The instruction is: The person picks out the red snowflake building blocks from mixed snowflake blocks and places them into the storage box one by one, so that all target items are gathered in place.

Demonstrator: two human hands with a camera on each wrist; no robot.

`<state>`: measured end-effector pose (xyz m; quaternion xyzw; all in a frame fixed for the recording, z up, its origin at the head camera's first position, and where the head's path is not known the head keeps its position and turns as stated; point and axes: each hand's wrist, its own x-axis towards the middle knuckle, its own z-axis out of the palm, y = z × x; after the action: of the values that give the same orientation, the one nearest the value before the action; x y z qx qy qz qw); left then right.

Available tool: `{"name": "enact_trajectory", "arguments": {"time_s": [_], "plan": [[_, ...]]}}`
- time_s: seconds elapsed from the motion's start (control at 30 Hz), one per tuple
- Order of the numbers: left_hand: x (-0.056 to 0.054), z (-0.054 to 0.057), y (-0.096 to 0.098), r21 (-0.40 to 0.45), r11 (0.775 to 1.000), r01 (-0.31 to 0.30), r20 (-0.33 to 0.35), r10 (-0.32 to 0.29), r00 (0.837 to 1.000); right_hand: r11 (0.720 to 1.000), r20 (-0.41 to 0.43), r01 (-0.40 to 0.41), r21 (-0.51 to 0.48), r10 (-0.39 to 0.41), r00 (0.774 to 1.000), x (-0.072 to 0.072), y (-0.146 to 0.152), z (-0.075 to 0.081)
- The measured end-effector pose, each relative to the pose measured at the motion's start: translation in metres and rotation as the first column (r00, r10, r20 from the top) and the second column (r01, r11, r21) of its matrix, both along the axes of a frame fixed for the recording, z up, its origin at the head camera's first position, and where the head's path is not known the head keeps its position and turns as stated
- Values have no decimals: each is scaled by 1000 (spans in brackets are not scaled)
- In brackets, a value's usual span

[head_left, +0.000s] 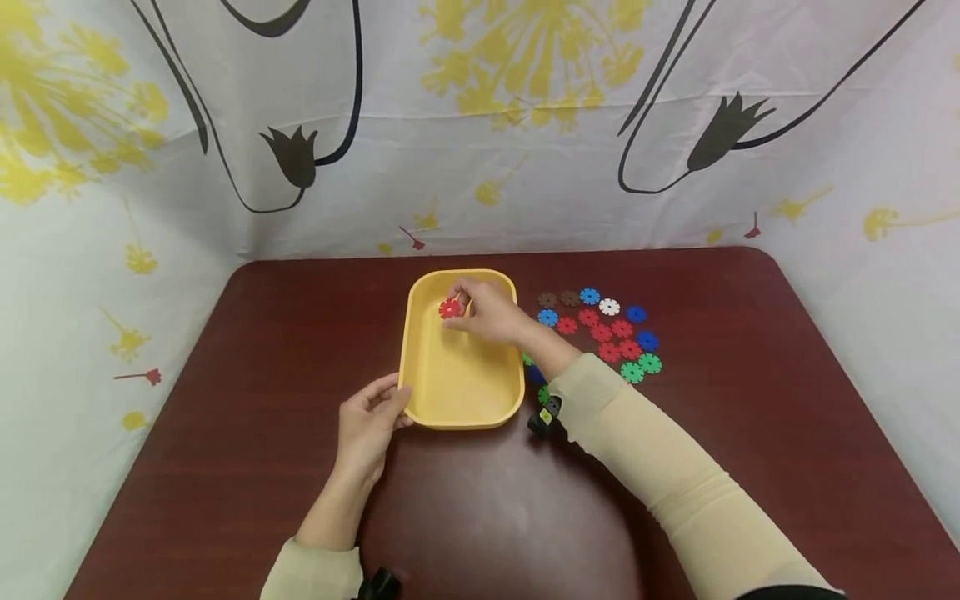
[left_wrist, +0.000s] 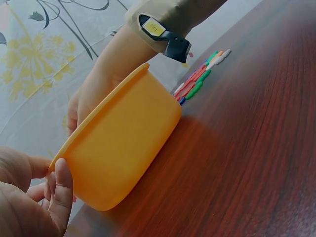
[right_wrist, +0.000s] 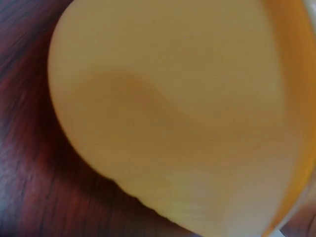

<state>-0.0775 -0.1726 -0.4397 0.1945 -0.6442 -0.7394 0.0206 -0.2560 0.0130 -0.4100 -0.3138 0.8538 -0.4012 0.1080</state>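
A yellow plastic tray point(head_left: 461, 375) stands on the table, and in the head view no piece shows on its floor. My left hand point(head_left: 371, 417) grips the tray's left rim near the front corner; in the left wrist view the left hand point(left_wrist: 42, 192) has its thumb and fingers at that rim. Over the tray's back part, my right hand point(head_left: 491, 312) pinches a red notched plastic disc point(head_left: 450, 308) between thumb and fingers. From the left wrist view the disc is hidden behind the tray wall. A blurred yellowish surface point(right_wrist: 173, 98) fills most of the right wrist view.
Right of the tray lie several loose notched discs: red ones point(head_left: 602, 332), green ones point(head_left: 632, 372), dark blue ones point(head_left: 647, 340), a white one point(head_left: 609, 307) and brown ones point(head_left: 548, 300). My right forearm hides part of them. A patterned cloth point(head_left: 465, 192) hangs behind the table point(head_left: 300, 333).
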Motion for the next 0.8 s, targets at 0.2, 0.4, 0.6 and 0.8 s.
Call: {"name": "enact_trajectory", "arguments": {"time_s": [0.2,0.4,0.6,0.8], "plan": [[1,-2,2,6,1000,3,0,-3,1000,1000,15,13,20,-13,1000,0,-6,-2],[5,-3,3,13,1000,3,7,-3,1000,999,21,36,40,-37,999,1,-8,-6],[2,-2,3,12,1000,-5,-11,5,1000,996,33,49,68,-52,998,0,-13,-4],[1,-1,1,0,1000,-1,4,1,1000,991,59,60,121,-68,996,-3,-22,-5]]}}
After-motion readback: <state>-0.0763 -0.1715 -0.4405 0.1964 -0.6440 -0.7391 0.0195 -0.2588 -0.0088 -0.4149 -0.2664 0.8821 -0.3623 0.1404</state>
